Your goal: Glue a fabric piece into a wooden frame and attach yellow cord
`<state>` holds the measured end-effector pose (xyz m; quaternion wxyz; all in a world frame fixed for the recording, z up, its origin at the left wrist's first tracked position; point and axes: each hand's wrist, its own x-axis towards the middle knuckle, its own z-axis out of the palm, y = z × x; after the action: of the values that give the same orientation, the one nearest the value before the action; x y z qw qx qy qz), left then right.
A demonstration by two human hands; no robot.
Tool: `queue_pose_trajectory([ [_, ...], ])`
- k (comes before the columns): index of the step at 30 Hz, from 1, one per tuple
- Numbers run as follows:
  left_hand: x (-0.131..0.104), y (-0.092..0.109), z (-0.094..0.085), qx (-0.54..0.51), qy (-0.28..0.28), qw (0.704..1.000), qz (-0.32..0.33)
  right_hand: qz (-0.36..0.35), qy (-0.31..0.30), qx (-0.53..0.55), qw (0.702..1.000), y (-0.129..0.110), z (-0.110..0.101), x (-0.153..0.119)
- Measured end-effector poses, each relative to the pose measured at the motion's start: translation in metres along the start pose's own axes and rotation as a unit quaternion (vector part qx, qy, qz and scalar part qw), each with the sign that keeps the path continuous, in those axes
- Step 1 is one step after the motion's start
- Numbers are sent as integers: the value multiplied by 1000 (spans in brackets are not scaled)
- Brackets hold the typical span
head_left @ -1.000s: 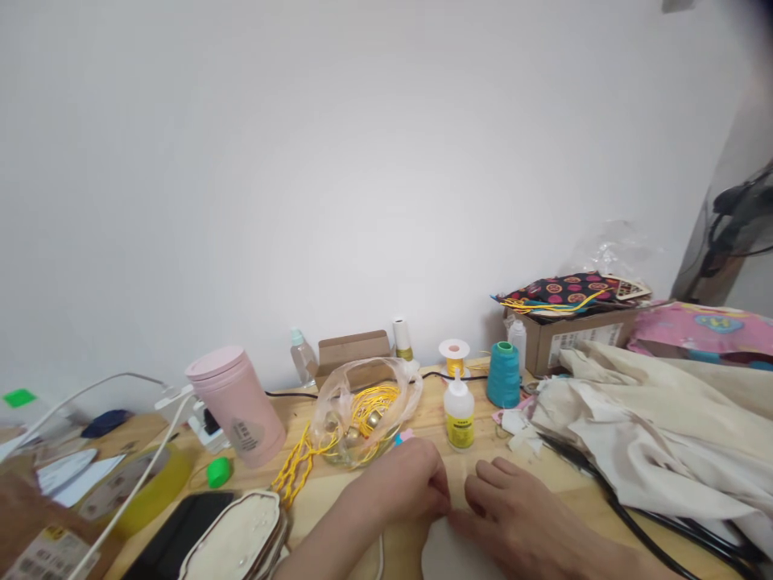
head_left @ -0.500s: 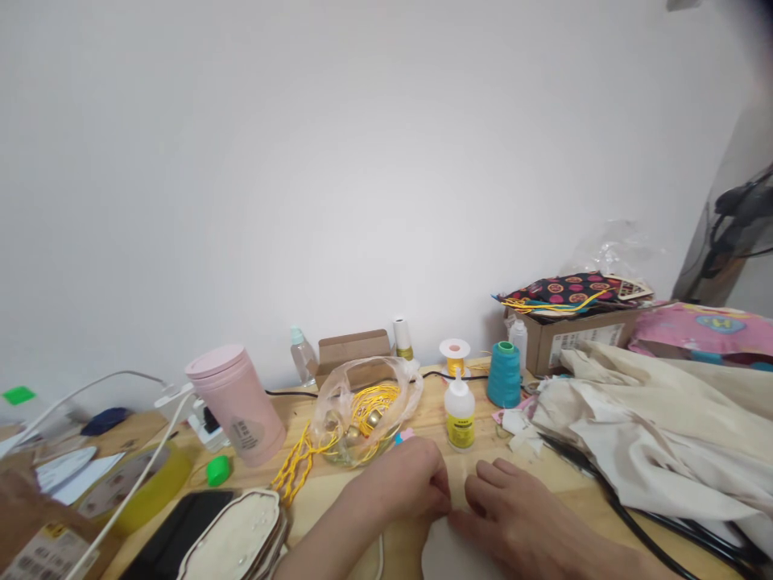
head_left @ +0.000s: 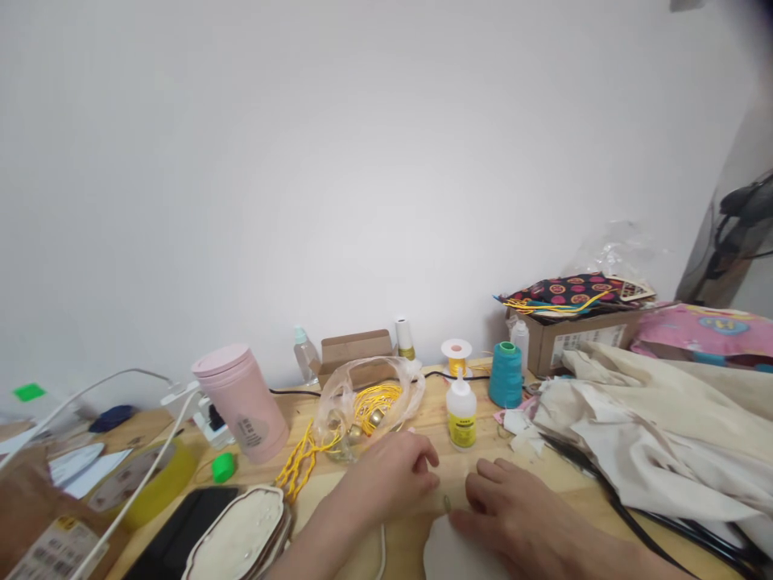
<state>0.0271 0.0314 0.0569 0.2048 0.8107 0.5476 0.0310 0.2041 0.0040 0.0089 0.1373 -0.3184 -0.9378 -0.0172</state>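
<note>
Far left: yellow tape roll (head_left: 158, 493), then dark phone (head_left: 174, 533) with a stack of cream scalloped pieces (head_left: 237, 525) lapping its right edge. Pink tumbler (head_left: 245, 407) stands behind; right of it, a clear bag (head_left: 392, 372) with yellow cord (head_left: 373, 405) and brass-coloured bells (head_left: 376, 418), some cord spilling out toward the stack.

Left hand (head_left: 402, 471) comes in from lower left, palm down, wrist bent a bit, fingers curled. Thumb and forefinger are parted, tips pointing right, nothing visible between them.

White piece (head_left: 450, 556) lies flat on the table (head_left: 411, 541) at bottom centre, right of the left forearm and partly under the right hand (head_left: 513, 503). Long axis: can't tell, frame cuts it off. Small thin loop (head_left: 447, 503) sits at its far edge, long axis roughly away from the wearer — can't tell if attached. It's in the gap between the hands, right thumb nearer.

Right hand: in from lower right, knuckles up, fingers curled, thumb side on the white piece. Pinching or just pressing — can't tell. Hands are apart.

Glue bottle (head_left: 462, 417) is upright beyond the gap. Further right: teal thread cone (head_left: 506, 379), crumpled cream cloth (head_left: 652, 427).
</note>
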Motion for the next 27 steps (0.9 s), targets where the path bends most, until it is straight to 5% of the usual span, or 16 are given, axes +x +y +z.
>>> queue_pose_trajectory([
  [5, -27, -6, 24, -68, 61, 994, -62, 40, -48, 93, 994, 5, 1, -3],
  [15, -41, -11, 49, -50, 18, 998, 46, 91, -28, 198, 976, 7, 5, -7],
  [23, -37, -24, 70, 12, 70, 994, 82, 90, 30, 165, 982, 5, 8, -7],
  [27, -39, -31, 79, 66, 137, 979, 138, 93, 74, 111, 987, 3, 8, -9],
])
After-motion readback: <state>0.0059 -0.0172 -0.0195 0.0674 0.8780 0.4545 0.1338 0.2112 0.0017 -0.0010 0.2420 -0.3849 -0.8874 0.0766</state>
